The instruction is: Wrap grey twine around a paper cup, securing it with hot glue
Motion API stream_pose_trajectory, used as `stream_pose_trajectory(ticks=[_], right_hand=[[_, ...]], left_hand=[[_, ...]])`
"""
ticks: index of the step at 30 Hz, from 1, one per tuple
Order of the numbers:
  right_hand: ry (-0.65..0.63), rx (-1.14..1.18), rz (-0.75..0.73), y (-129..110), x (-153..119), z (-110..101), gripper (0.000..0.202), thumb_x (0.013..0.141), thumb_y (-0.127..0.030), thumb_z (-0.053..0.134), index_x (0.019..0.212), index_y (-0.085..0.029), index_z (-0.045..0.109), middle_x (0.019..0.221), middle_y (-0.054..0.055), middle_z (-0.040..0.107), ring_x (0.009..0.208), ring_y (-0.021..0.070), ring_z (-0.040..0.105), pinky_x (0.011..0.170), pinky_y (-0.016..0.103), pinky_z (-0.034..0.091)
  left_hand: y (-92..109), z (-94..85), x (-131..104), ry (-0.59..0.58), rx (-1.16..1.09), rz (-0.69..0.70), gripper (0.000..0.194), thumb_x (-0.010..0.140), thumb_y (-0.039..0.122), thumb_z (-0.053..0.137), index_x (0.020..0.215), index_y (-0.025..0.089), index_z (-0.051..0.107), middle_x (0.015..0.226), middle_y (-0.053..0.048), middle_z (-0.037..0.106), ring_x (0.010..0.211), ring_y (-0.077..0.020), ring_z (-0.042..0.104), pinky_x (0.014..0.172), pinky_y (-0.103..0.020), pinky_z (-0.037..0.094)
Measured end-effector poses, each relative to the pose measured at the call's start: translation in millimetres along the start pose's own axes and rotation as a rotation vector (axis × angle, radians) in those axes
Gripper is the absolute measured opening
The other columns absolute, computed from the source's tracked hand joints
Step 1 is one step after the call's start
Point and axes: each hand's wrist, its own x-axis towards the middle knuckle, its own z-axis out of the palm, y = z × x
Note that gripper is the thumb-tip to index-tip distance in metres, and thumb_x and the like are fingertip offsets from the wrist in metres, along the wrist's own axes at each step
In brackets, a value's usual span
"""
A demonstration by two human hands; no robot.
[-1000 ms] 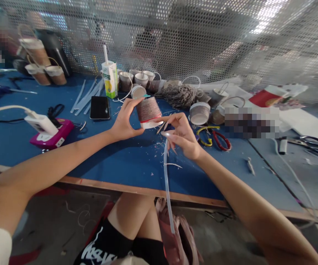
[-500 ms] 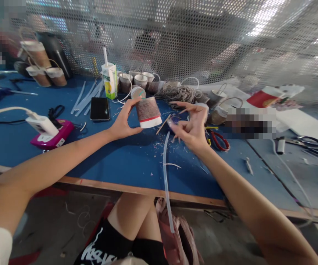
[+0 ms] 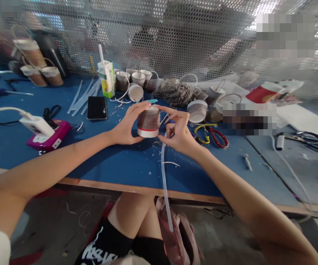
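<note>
Between my two hands is a small cup (image 3: 149, 121) wrapped in brown cord, with a red line and a white band at its lower end. My left hand (image 3: 128, 123) grips it from the left, fingers over the top and thumb beneath. From the right, my right hand (image 3: 178, 129) closes on it, index finger at the upper edge and thumb at the white band. Below my right hand a translucent glue stick (image 3: 164, 176) reaches over the table edge. Yellow-and-red-handled pliers (image 3: 212, 135) lie right of that hand.
Behind are several cord-wrapped cups (image 3: 138, 78), a heap of cord (image 3: 175, 92) and a drink carton (image 3: 106, 79). A black phone (image 3: 97, 108) and a magenta power strip (image 3: 50, 136) lie left. Scissors (image 3: 307, 138) rest at the right. A perforated metal screen (image 3: 159, 36) stands behind the table.
My right hand has moved left and down onto the cup and now grips it. The cup has turned more upright and shifted slightly right and down in my left hand.
</note>
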Motion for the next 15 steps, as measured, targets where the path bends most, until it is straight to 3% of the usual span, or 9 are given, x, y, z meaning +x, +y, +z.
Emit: stream_pose_trajectory(ticks=[7, 11, 15], right_hand=[[0.012, 0.070, 0.120, 0, 0, 4, 0.044, 0.081, -0.026, 0.064, 0.105, -0.028, 0.027, 0.147, 0.018, 0.037, 0.043, -0.0023, 0.037, 0.039, 0.022, 0.036], [0.009, 0.019, 0.198, 4, 0, 2, 0.045, 0.078, -0.030, 0.067, 0.105, -0.025, 0.030, 0.126, 0.012, 0.054, 0.045, 0.0004, 0.041, 0.044, 0.024, 0.039], [-0.028, -0.056, 0.201, 3, 0, 1, 0.038, 0.081, -0.032, 0.064, 0.103, -0.024, 0.034, 0.104, 0.004, 0.060, 0.045, 0.0021, 0.040, 0.046, 0.024, 0.038]], left_hand=[[0, -5.7, 3, 0.134, 0.231, 0.051, 0.073, 0.082, 0.047, 0.067, 0.141, 0.024, 0.032, 0.130, -0.013, 0.055, 0.124, -0.0282, 0.055, 0.103, -0.048, 0.050], [-9, -6.6, 1, 0.231, 0.288, 0.033, 0.077, 0.081, 0.051, 0.068, 0.143, 0.026, 0.029, 0.132, -0.012, 0.053, 0.123, -0.0295, 0.055, 0.104, -0.049, 0.049], [-15, -4.5, -1, 0.293, 0.309, -0.042, 0.075, 0.081, 0.056, 0.065, 0.142, 0.028, 0.030, 0.135, -0.011, 0.050, 0.128, -0.0307, 0.051, 0.109, -0.052, 0.044]])
